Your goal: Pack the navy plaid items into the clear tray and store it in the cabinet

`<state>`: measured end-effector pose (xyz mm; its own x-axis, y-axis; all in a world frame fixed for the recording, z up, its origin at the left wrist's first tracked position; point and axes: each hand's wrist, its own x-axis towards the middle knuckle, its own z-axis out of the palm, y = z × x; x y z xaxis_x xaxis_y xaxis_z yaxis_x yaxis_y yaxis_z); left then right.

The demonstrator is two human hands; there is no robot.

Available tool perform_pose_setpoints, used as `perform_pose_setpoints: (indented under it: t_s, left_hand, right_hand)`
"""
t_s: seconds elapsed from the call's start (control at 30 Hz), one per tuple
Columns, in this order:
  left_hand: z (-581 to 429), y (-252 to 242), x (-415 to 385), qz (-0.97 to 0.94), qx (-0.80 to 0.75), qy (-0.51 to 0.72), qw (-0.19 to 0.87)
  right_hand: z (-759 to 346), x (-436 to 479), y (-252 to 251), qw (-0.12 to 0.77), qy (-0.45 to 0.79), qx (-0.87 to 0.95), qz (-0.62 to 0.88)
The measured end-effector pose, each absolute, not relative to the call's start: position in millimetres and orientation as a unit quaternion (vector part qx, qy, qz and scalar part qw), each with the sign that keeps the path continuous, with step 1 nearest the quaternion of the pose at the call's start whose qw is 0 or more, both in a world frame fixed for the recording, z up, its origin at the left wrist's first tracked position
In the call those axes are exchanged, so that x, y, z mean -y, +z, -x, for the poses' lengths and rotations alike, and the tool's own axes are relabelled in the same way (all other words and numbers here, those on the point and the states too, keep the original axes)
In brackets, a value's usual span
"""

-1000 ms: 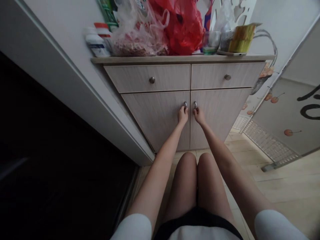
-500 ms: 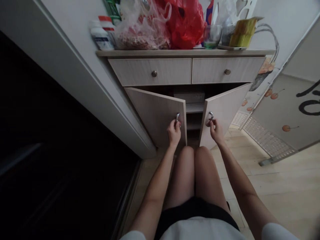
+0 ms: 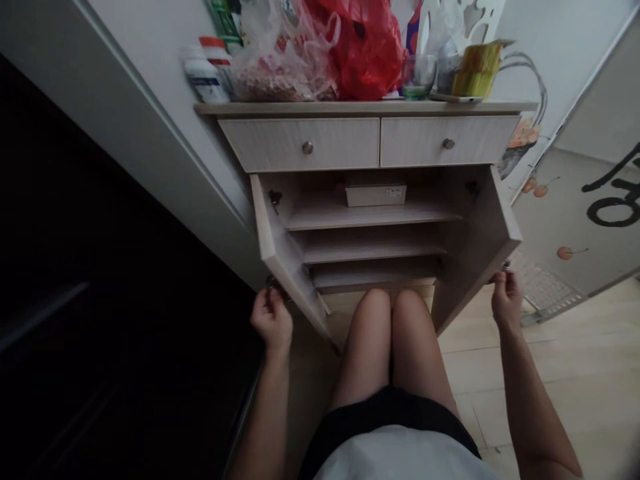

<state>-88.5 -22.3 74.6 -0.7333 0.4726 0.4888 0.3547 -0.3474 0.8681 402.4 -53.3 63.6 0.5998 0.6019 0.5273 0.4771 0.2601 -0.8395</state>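
Arms (image 3: pixel 527 393) wide. Left hand (image 3: pixel 271 297) pinches left handle (image 3: pixel 271 283), right hand (image 3: pixel 505 279) pinches right handle (image 3: pixel 506 265). Left door (image 3: pixel 287 260), right door (image 3: pixel 483 247) open; knees (image 3: pixel 377 317) between edges (image 3: pixel 295 295), shelves (image 3: pixel 373 250) exposed.

Cabinet (image 3: pixel 300 160) in the upper middle of the frame, a door standing out on each side.
Bottles (image 3: pixel 206 80) are at the left end of its top (image 3: pixel 360 109), two bags (image 3: pixel 370 60) side by side to their right, then a drinking glass (image 3: pixel 419 77). Below lie two drawers (image 3: pixel 425 150) in a row; under them, between left door (image 3: pixel 286 263) and right door (image 3: pixel 483 243), a box (image 3: pixel 376 195) sits on the upper shelf (image 3: pixel 345 217). At centre-left, the left hand (image 3: pixel 273 320) is at the left handle (image 3: pixel 271 283); at centre-right, the right hand (image 3: pixel 507 300) is at the right handle (image 3: pixel 506 265).
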Motion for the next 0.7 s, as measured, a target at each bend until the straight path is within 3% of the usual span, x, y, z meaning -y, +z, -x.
perform_pose_setpoints:
  t_s: [0.17, 0.53, 0.7]
  left_hand:
    - [142.7, 80.1, 36.9, -0.282, -0.595, 0.753, -0.006]
    - [166.5, 115.1, 49.3, -0.227, -0.538, 0.812, 0.014]
    - [173.0, 113.5, 43.5, -0.253, -0.569, 0.781, -0.042]
  right_hand:
    - [-452.5, 63.6, 58.6, 0.688, -0.021, 0.360, 0.629]
    - [-525.1, 58.7, 64.7, 0.777, -0.035, 0.090, 0.622]
    - [-530.3, 53.9, 66.4, 0.787, -0.008, 0.104, 0.608]
